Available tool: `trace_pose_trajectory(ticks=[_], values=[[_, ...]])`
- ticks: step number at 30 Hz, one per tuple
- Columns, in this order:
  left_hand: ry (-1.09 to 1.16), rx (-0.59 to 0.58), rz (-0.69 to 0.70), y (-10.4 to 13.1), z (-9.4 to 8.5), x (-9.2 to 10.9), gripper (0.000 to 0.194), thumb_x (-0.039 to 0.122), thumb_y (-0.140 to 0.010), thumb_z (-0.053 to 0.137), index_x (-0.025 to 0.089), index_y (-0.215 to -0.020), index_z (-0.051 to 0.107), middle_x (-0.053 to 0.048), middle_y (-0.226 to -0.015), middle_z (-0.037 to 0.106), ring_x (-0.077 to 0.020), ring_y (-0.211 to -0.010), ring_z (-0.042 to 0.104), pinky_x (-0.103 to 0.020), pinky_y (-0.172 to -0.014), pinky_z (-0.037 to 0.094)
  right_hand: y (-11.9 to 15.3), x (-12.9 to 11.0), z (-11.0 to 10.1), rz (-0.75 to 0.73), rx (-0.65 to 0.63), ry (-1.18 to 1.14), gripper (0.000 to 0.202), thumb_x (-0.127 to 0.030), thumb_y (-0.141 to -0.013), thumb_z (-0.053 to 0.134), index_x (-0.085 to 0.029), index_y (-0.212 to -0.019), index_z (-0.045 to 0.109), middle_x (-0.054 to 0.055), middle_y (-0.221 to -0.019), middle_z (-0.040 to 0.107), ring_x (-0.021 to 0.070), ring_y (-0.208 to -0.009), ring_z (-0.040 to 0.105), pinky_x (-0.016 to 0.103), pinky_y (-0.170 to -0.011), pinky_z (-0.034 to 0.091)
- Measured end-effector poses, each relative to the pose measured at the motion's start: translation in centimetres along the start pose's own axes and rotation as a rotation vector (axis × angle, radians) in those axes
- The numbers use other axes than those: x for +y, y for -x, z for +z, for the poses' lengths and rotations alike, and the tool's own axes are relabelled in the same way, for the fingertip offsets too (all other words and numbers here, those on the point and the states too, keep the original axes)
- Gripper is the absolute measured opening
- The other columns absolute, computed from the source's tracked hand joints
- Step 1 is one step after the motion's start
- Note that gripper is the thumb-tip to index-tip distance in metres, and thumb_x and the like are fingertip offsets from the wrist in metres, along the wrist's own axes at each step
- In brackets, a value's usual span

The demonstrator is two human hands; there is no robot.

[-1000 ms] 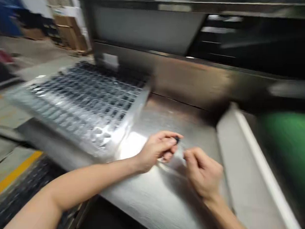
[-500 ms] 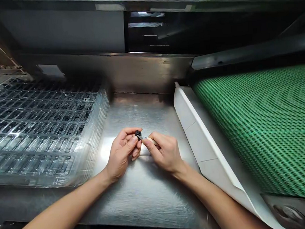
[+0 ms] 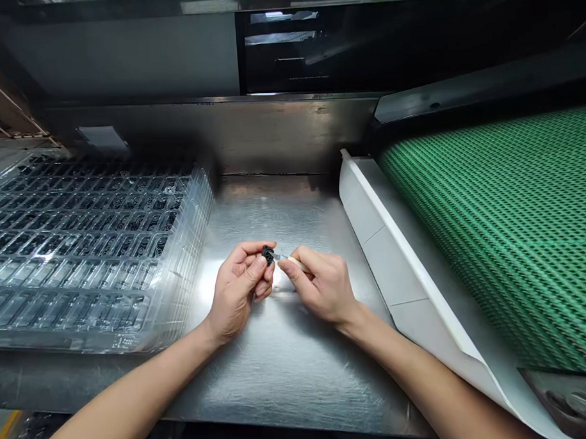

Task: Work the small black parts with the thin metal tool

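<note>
My left hand pinches a small black part between thumb and fingers above the steel bench. My right hand grips a thin tool with a pale handle; its metal tip touches the black part. Both hands are close together over the middle of the bench. To the left lies a stack of clear plastic trays with many small pockets, several holding dark parts.
A green mesh conveyor belt runs along the right, bordered by a white slanted guard. A dark machine housing closes off the back. The bench's front edge is near my forearms.
One second ago the view was swinging and blurred, with my hands apart. Since then they have come together, the tool tip meeting the black part, and the view has steadied.
</note>
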State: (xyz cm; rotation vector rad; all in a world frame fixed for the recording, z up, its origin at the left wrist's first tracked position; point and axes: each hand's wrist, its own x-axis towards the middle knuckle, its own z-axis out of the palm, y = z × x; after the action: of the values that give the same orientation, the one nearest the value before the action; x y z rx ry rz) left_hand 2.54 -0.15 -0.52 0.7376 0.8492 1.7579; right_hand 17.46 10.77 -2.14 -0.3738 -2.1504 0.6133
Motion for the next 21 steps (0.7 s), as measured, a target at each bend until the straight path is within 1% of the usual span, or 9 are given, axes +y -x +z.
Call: trace_pose_trajectory(ticks=[9,11,13,15,17,19,21], values=[[0.012,0.003,-0.009,0.1,0.0,0.0,0.023,0.031,-0.104,0.076,0.018,-0.123,0.074,0.0,-0.076,0.061,-0.0064,-0.057,0.044,-0.017,-0.052,0.036,0.1,0.1,0.1,0.016,-0.012,-0.044,0.049,-0.046,-0.124,0.053,-0.023,-0.081,0.043,-0.005,-0.069,0.041,0.014,-0.057,0.039,0.034,-0.06,0.026],[0.018,0.004,-0.017,0.1,0.0,0.1,0.023,0.03,-0.104,0.076,0.018,-0.123,0.074,0.0,-0.077,0.061,-0.0062,-0.057,0.043,-0.016,-0.051,0.036,0.1,0.3,0.1,0.038,-0.022,-0.057,0.049,-0.045,-0.123,0.054,-0.022,-0.08,0.044,-0.005,-0.069,0.041,0.0139,-0.057,0.038,0.034,-0.06,0.026],[0.038,0.003,-0.036,0.0,0.1,0.3,0.023,0.029,-0.103,0.076,0.016,-0.123,0.073,0.0,-0.077,0.06,-0.0061,-0.057,0.043,-0.016,-0.051,0.036,0.1,0.4,0.1,0.092,0.001,-0.095,0.049,-0.046,-0.122,0.056,-0.022,-0.08,0.048,-0.005,-0.068,0.041,0.0139,-0.058,0.038,0.033,-0.059,0.027],[0.082,0.02,-0.081,-0.2,0.1,0.3,0.022,0.027,-0.103,0.074,0.016,-0.122,0.071,0.0,-0.08,0.061,-0.0071,-0.057,0.046,-0.016,-0.049,0.038,0.0,0.6,0.1,0.17,0.045,-0.207,0.05,-0.05,-0.121,0.058,-0.021,-0.081,0.055,-0.004,-0.069,0.044,0.0145,-0.059,0.04,0.031,-0.059,0.029],[0.143,0.069,-0.144,-0.5,0.0,0.0,0.02,0.025,-0.104,0.069,0.015,-0.121,0.069,-0.001,-0.082,0.062,-0.009,-0.058,0.05,-0.017,-0.048,0.042,0.1,0.7,0.2,0.267,0.101,-0.393,0.051,-0.056,-0.12,0.058,-0.021,-0.083,0.059,-0.003,-0.069,0.046,0.0152,-0.06,0.04,0.03,-0.057,0.03],[0.187,0.148,-0.197,-0.8,-0.3,-0.5,0.017,0.022,-0.103,0.065,0.014,-0.118,0.066,-0.003,-0.083,0.064,-0.0113,-0.058,0.055,-0.019,-0.048,0.046,0.2,0.7,0.5,0.363,0.136,-0.577,0.053,-0.061,-0.119,0.059,-0.021,-0.084,0.061,-0.004,-0.066,0.043,0.0152,-0.057,0.037,0.03,-0.054,0.027],[0.194,0.22,-0.22,-1.0,-0.6,-1.1,0.013,0.021,-0.102,0.063,0.014,-0.113,0.064,-0.005,-0.083,0.067,-0.0139,-0.06,0.06,-0.022,-0.051,0.053,0.5,0.7,0.7,0.411,0.141,-0.666,0.054,-0.064,-0.118,0.06,-0.021,-0.084,0.063,-0.005,-0.064,0.039,0.0148,-0.054,0.034,0.029,-0.052,0.025]])
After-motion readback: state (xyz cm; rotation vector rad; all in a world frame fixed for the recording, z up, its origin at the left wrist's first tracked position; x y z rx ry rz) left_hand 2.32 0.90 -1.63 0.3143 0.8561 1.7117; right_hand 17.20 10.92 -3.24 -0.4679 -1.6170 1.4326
